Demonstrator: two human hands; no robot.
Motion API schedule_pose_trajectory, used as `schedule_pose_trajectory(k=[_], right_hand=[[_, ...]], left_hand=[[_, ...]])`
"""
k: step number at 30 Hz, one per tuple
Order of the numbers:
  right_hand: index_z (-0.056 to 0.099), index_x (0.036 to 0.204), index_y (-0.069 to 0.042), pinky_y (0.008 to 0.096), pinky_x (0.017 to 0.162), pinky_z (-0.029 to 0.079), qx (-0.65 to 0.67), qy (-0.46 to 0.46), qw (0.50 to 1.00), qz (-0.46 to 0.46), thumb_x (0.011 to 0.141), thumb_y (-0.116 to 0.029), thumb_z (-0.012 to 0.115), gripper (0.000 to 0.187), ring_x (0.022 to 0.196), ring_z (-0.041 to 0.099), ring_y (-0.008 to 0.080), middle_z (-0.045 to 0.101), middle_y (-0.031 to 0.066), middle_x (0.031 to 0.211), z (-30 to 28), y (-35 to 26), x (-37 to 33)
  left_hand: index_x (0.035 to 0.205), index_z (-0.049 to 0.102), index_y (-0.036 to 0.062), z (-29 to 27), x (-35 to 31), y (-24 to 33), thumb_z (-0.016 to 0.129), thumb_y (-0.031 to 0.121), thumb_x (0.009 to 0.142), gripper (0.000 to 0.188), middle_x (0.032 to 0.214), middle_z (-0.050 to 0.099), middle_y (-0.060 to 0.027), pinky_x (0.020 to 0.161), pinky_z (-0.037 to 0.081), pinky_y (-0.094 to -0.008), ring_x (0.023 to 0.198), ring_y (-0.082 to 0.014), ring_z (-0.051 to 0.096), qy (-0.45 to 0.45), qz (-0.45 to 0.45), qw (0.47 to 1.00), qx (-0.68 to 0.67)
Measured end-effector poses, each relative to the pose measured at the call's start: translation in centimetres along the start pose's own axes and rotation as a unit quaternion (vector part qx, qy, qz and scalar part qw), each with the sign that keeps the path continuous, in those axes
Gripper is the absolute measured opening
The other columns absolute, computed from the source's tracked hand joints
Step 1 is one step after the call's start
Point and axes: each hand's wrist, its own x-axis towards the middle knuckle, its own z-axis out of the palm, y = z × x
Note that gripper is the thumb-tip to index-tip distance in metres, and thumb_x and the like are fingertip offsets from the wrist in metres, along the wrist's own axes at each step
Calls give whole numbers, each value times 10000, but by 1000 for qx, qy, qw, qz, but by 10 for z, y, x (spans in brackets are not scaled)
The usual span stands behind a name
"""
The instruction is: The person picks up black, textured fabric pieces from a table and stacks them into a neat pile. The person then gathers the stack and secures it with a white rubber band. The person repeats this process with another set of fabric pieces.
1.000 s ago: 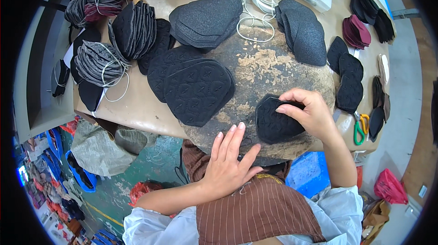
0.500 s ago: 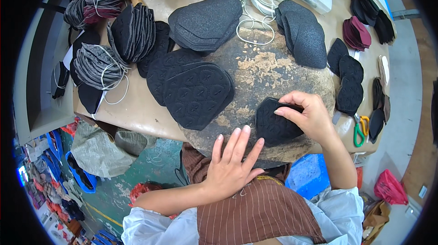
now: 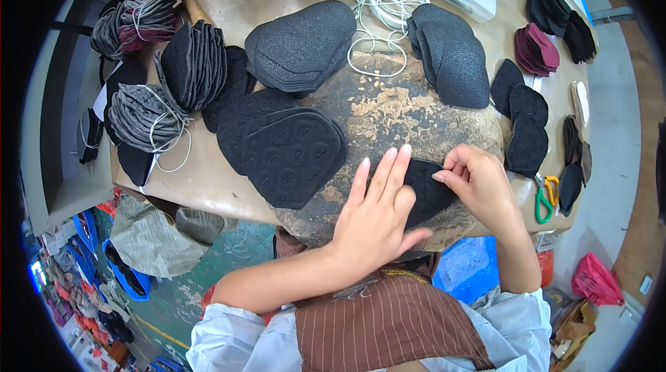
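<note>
Right hand (image 3: 482, 181): thumb and forefinger pinched together on the right-hand upper edge of a black pad (image 3: 424, 188); other fingers curled in.

Left hand (image 3: 374, 212): spread flat, back upward, fingers extended and thumb out to the side; gripping nothing. It overlaps the left part of the black pad; whether the palm or fingers press on it cannot be told.

Black pad: one, quilted, lying near the front of a worn, rounded block (image 3: 399, 112), between the two hands and partly hidden by both.

Quilted stack (image 3: 295, 157): black pads, fanned, left of the left hand, at the block's left side.

Foam stack (image 3: 298, 46): dark grey sheets with rounded corners, behind the quilted stack.

Foam pieces (image 3: 454, 60): dark grey, overlapping, at the block's rear right.

String (image 3: 381, 18): white, loosely coiled, between the two foam groups.

Black pieces (image 3: 528, 122): overlapping in a row on the table (image 3: 222, 199), right of the block.

Scissors (image 3: 544, 202): green and orange handles, right of the right hand.
</note>
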Motion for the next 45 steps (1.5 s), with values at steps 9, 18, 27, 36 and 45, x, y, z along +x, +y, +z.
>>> schedule_pose_trajectory(k=[9,18,27,36,45], right_hand=[[550,983,-18,242,690,484,315,20,948,-31,766,-21,743,290,764,595,85,618,40,799,1,-10,-50],[643,928,-12,251,667,470,205,102,969,-94,788,-22,698,151,729,595,113,636,46,805,4,3,-53],[592,974,19,232,713,461,266,225,937,6,889,-21,596,93,770,579,101,601,28,854,-28,62,-90],[552,1204,13,307,837,448,-146,306,940,37,811,-82,684,425,970,570,251,564,138,1064,-68,121,-46],[520,1238,16,413,901,448,-260,313,909,86,827,-92,671,451,1070,551,391,558,222,1176,-55,105,-44]], left_hand=[[1309,407,14,-55,-29,-10,744,89,780,632,1129,581,-196,882,486,-387,1067,-300,595,229,-137,868,-419],[1096,623,8,-95,50,-86,722,157,780,363,1145,618,-198,921,467,-381,1072,-332,594,290,-62,945,139],[983,678,11,-112,73,-93,628,125,838,191,906,669,-205,751,516,-404,841,-359,654,271,-116,947,125],[1066,658,-7,-19,-8,-6,659,-31,725,342,1129,641,-190,903,514,-389,1039,-314,637,70,76,991,80],[1058,675,20,6,-43,-2,698,13,733,326,1160,635,-167,950,483,-419,1102,-305,607,111,65,992,3]])
